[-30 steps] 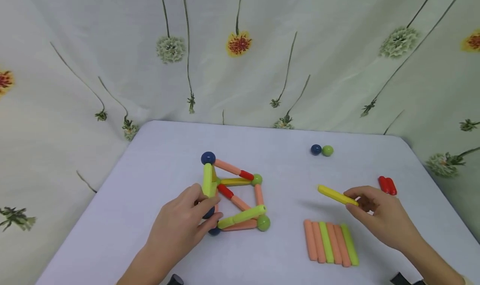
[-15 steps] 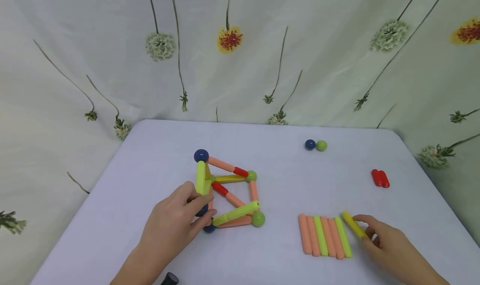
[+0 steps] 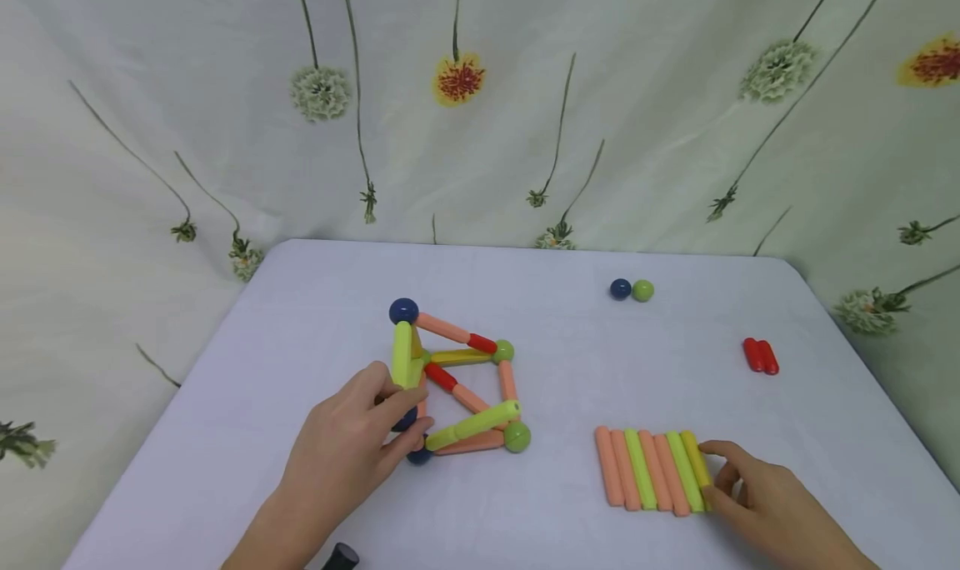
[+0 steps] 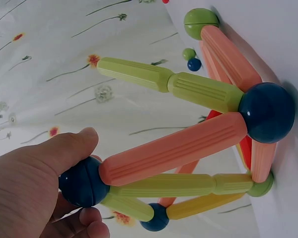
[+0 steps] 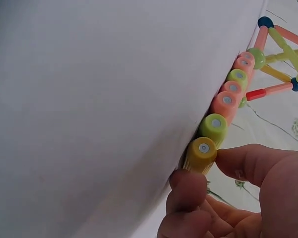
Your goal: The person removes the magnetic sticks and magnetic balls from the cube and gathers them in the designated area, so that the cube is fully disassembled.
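Note:
My left hand [image 3: 348,441] pinches a dark blue ball [image 4: 84,182] at an upper corner of a frame built from magnetic sticks and balls. From that ball a salmon stick [image 4: 174,148] runs to a lower blue ball [image 4: 268,113] by the table. A lime stick [image 4: 188,89] juts from the lower ball with its far end free. On the right, my right hand [image 3: 772,499] pinches a yellow magnetic stick [image 3: 694,453], which lies along the right end of a row of salmon and lime sticks [image 3: 647,470]. In the right wrist view, thumb and fingers flank the yellow stick's end.
A blue ball [image 3: 620,289] and a green ball [image 3: 642,291] lie at the back of the white table [image 3: 555,303]. Two short red sticks [image 3: 761,357] lie side by side at right. A flowered cloth [image 3: 652,120] hangs behind the table's far edge.
My right hand has brought the yellow stick down toward me and set it against the row's right end. The left hand keeps its grip on the frame. The head view has shifted slightly.

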Available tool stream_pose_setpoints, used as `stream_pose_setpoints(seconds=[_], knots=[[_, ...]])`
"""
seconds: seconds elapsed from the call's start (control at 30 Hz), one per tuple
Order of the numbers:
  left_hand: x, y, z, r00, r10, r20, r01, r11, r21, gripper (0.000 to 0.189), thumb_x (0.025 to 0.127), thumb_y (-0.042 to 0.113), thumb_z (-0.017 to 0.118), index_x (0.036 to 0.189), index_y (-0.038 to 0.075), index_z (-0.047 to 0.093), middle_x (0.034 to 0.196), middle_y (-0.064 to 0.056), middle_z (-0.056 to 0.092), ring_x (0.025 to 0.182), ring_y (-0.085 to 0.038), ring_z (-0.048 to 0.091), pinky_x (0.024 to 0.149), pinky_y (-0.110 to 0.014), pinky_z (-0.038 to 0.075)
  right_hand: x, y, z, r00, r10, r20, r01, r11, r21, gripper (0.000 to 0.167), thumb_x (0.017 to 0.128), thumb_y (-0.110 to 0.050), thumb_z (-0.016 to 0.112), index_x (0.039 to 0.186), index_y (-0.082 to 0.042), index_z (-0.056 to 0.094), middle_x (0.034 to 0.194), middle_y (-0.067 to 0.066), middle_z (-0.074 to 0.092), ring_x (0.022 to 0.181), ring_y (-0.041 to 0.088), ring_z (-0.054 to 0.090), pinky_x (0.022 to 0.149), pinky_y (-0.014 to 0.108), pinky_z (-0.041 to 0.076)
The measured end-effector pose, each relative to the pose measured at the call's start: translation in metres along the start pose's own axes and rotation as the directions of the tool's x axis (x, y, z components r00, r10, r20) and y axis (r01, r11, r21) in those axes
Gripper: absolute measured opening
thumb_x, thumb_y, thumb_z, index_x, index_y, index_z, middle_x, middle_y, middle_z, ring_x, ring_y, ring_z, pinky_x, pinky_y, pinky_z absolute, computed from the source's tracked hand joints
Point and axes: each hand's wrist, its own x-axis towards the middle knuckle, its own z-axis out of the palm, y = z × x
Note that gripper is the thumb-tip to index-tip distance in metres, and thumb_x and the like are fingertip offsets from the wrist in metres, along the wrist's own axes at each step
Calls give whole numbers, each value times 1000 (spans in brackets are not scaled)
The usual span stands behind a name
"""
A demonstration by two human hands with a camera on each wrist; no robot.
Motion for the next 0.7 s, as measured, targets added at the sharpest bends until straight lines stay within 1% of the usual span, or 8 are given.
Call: stream_pose_setpoints(seconds=[0.13,0.23,0.33,0.43,0.53,0.6,0.67,0.7], knots=[[0,0,0,1000,-13,3,13,1000,-8,41,67,24,91,102,9,77,83,3,45,68,-5,43,49,-14,36,1,-6,-6,1000,25,-4,-25,1000,-15,52,86,-22,70,132,-5,52,75,-3,55,64,14,50,56,25,45],[0,0,0,1000,-23,4,23,1000,-14,41,67,24,91,102,9,77,83,4,46,67,-5,44,49,-13,36,2,-12,-14,999,-13,-36,12,999,-31,50,87,-21,70,131,-5,53,77,-3,56,62,15,49,53,25,44],[0,0,0,1000,-27,2,27,1000,-16,41,67,25,91,102,9,77,82,4,45,66,-4,44,49,-13,36,4,-23,-22,992,-94,-81,91,995,-43,47,88,-20,71,130,-6,55,81,-3,57,62,14,48,50,24,45],[0,0,0,1000,-31,0,31,999,-15,41,67,25,91,102,10,77,82,4,45,66,-4,43,49,-13,36,8,-40,-28,975,-187,-116,184,982,-39,45,87,-20,72,128,-9,57,85,-5,59,62,11,49,50,24,45],[0,0,0,1000,-28,6,28,1000,-9,39,68,25,90,102,10,77,82,4,45,67,-5,43,49,-13,35,12,-60,-30,941,-312,-135,313,950,-8,42,89,-21,72,127,-11,59,88,-7,59,63,5,50,51,23,46],[0,0,0,1000,-26,10,26,1000,-4,38,69,25,90,102,10,78,83,4,45,68,-5,42,49,-14,36,15,-76,-30,905,-403,-138,410,912,24,39,89,-22,71,126,-14,59,89,-9,59,63,3,51,52,22,46],[0,0,0,1000,-25,12,25,1000,-2,38,69,25,90,101,10,78,83,4,45,68,-5,42,48,-14,35,19,-93,-30,870,-477,-122,486,872,55,37,91,-23,70,125,-17,60,91,-10,59,65,3,52,55,22,47],[0,0,0,1000,-26,13,26,1000,-3,38,69,25,90,102,10,78,83,4,45,68,-5,42,48,-14,35,21,-103,-30,857,-504,-107,512,856,68,36,92,-25,69,125,-19,60,91,-11,59,65,3,52,56,23,47]])
